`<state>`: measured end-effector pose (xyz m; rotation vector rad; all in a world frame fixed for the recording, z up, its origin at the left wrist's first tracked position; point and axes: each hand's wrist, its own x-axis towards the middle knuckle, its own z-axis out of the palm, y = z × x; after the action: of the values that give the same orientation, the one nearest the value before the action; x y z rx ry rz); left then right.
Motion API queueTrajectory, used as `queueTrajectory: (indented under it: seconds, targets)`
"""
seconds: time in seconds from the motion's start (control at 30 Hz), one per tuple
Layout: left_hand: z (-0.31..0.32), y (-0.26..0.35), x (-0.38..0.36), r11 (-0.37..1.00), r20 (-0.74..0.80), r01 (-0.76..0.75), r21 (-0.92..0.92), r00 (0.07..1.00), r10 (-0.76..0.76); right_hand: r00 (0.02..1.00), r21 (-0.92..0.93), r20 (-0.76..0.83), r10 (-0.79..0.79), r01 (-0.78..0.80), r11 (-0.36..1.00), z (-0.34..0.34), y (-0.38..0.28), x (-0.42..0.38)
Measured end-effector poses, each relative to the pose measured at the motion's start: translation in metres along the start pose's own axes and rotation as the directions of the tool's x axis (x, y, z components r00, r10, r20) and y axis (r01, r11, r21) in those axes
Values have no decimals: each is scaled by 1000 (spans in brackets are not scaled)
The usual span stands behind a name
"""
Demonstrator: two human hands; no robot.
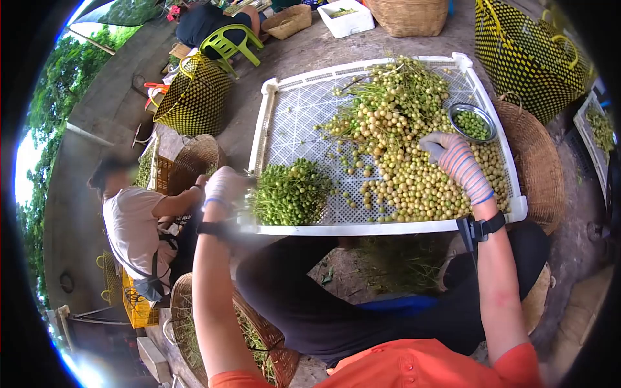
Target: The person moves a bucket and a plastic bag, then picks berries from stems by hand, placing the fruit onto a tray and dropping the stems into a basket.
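Observation:
A white plastic tray (279, 132) with a perforated floor lies before me. Loose round yellowish fruits (420, 197) cover its right side, with stemmed bunches of the same fruit (404, 97) heaped behind them. Small green fruits on stems (291, 194) form a pile at the left. My right hand (458, 160), in a striped glove with grey fingertips, is over the yellowish fruits with its fingers drawn together; whatever they may hold is hidden. My left hand (228, 186), also gloved, is smeared by motion at the tray's left edge, beside the green pile.
A metal bowl (490, 136) of green fruits stands on the tray's right side. Wicker baskets (533, 161) flank the tray, and another (279, 349) is by my left leg. At left a person (139, 223) sits close. Yellow-black woven bags (194, 97) stand beyond.

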<state>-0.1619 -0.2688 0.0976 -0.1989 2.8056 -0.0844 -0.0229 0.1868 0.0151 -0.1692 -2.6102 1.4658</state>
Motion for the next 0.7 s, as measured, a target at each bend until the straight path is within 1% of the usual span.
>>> queueTrajectory:
  seconds: [0.07, 0.1, 0.13, 0.17, 0.2, 0.23, 0.27, 0.3, 0.33, 0.37, 0.4, 0.47, 0.5, 0.53, 0.57, 0.6, 0.63, 0.67, 0.7]
  targets:
    - [-20, 16, -15, 961, -93, 37, 276, 996, -11, 1000, 18, -10, -25, 25, 1000, 0, 6, 0]
    - [-26, 22, -15, 941, -108, 37, 336, 994, 0, 998, 32, -25, -52, 53, 998, 1, 7, 2]
    - [-24, 25, -14, 925, -199, -41, 377, 972, 125, 998, 39, -24, -57, 58, 998, 4, 8, 4]
    - [-13, 19, -4, 914, -288, -264, 308, 890, 354, 999, 34, -7, -54, 54, 998, 7, 8, 5]
    - [-1, 10, 3, 837, -385, -482, 259, 743, 548, 999, 29, 9, -49, 49, 998, 10, 7, 3]
    - [1, 19, -10, 767, -435, -635, 95, 666, 606, 1000, 56, 8, 6, -6, 998, 12, -3, 1]
    - [0, 25, -23, 788, -348, -613, 60, 727, 592, 1000, 59, 7, 8, -8, 998, 14, -7, 1]
    - [-5, 34, -39, 811, -257, -585, 30, 779, 572, 999, 38, 23, -30, 29, 999, 16, -9, -1]
    - [11, 31, -25, 744, -280, -646, 172, 692, 665, 997, 13, 38, -72, 72, 997, 16, -10, -1]
    - [13, 31, -27, 722, -249, -625, 297, 679, 690, 998, -30, 45, -51, 53, 998, 19, -9, 0]
    - [15, 36, -31, 749, -236, -573, 333, 719, 654, 997, -35, 44, -58, 59, 998, 22, -9, 2]
    - [24, 32, -28, 760, -223, -549, 347, 740, 635, 996, -6, 81, -34, 35, 999, 28, -8, 0]
    - [30, 29, -24, 762, -227, -550, 341, 739, 634, 994, -20, 102, -36, 38, 999, 31, -21, -4]
    - [34, 26, -19, 792, -220, -541, 284, 767, 603, 994, -27, 104, -40, 43, 999, 40, -25, -5]
    - [36, 21, -12, 819, -216, -527, 227, 793, 570, 990, 34, 122, -70, 66, 997, 53, -25, -3]
    - [36, 19, -9, 822, -228, -524, 222, 792, 566, 985, 94, 140, -100, 87, 992, 65, -29, -2]
    - [37, 18, -8, 833, -279, -553, -5, 801, 530, 974, 162, 133, -186, 164, 973, 77, -38, -3]
    - [39, 16, -6, 794, -319, -562, -232, 815, 484, 955, 229, 124, -270, 237, 944, 91, -48, -4]
    - [37, 17, -11, 754, -330, -581, -307, 808, 488, 953, 255, 113, -280, 244, 935, 109, -51, -1]
